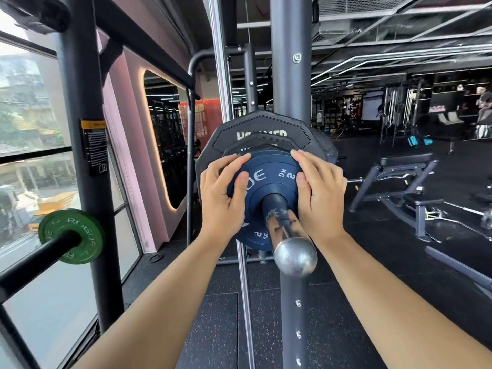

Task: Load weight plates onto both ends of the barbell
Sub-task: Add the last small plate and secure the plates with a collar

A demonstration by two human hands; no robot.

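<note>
Both hands press flat on the blue plate (pixel 269 193), which sits on the barbell sleeve (pixel 279 217). The left hand (pixel 222 198) has its fingers (pixel 234 162) spread and curled over the plate's upper left rim, thumb on the face. The right hand (pixel 319 193) mirrors it on the upper right rim, fingers (pixel 306 158) slightly apart, thumb resting beside the sleeve. The sleeve's long axis points toward the camera and a little downward, ending in a rounded chrome cap (pixel 295 255) nearer than the blue plate. Behind the blue plate lie two larger black plates (pixel 266 129), stacked face to face. Left of the blue plate, a green plate (pixel 72 237) hangs on a rack peg. A speckled black rubber floor (pixel 213 315) lies below; a bench (pixel 404 182) stands to the right.
</note>
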